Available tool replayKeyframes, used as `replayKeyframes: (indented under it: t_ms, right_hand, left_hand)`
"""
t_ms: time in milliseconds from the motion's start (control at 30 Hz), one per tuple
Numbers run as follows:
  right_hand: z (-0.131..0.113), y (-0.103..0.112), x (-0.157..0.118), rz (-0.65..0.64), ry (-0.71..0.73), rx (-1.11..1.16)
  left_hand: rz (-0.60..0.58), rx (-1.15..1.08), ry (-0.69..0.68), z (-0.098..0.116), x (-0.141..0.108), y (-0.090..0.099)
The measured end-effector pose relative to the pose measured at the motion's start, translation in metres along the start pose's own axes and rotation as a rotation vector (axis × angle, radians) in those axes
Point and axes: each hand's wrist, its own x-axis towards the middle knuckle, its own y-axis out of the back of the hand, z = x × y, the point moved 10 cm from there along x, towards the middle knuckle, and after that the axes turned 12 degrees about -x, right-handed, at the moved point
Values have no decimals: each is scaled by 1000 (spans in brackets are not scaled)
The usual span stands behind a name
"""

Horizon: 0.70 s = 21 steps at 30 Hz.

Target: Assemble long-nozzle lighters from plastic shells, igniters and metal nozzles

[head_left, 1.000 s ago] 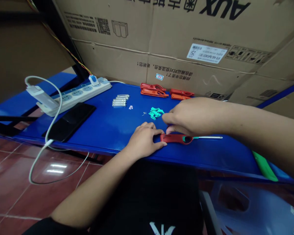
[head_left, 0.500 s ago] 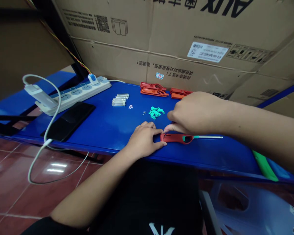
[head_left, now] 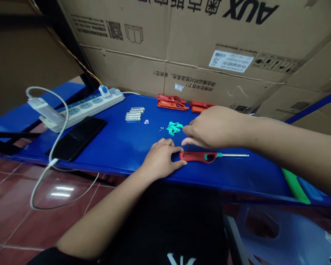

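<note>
A red gas lighter (head_left: pixel 197 157) lies on the blue table with its metal tube pointing right and a green trigger in its loop. My left hand (head_left: pixel 161 158) pinches the butt end of its handle between thumb and fingers. Just above that end, my right hand (head_left: pixel 206 129) is closed, thumb against fingers. A thin dark line shows below its fingertips at the handle; whatever it grips is too fine to make out. Beyond my hands lie several green trigger pieces (head_left: pixel 174 128), small metal pins (head_left: pixel 161 129) and tiny pale pink parts (head_left: pixel 146 122).
Red and orange lighter shells (head_left: pixel 172 104) lie at the back, with more shells (head_left: pixel 200 105) partly behind my right hand. Several clear tubes (head_left: pixel 134 116) form a row. A black phone (head_left: pixel 79 138) and a power strip (head_left: pixel 85 106) occupy the left, before a large cardboard box (head_left: pixel 143 62).
My right hand has shifted slightly left and lifted a little off the lighter's handle. My left hand still pinches the butt end. The view has tilted slightly.
</note>
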Motion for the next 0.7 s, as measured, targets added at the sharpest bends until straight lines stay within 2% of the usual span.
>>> replayKeyframes:
  t_ms: [100,233,433,533,700]
  right_hand:
    - [-3,-2,-3,-15,69,153]
    - [-12,2,-3,-39,145,101]
    - [-5,0,-2,-44,40,-58]
    - [-4,4,-3,-10,41,28]
    - [-12,4,0,-60,108,102]
  left_hand:
    - [-3,-15,-7,2,0,0]
    - [3,-24,-15,2,0,1]
    - [-9,-20,-3,1,0,-1]
    - [-8,-15,-1,2,0,0]
    - [-15,-13,-3,3,0,0]
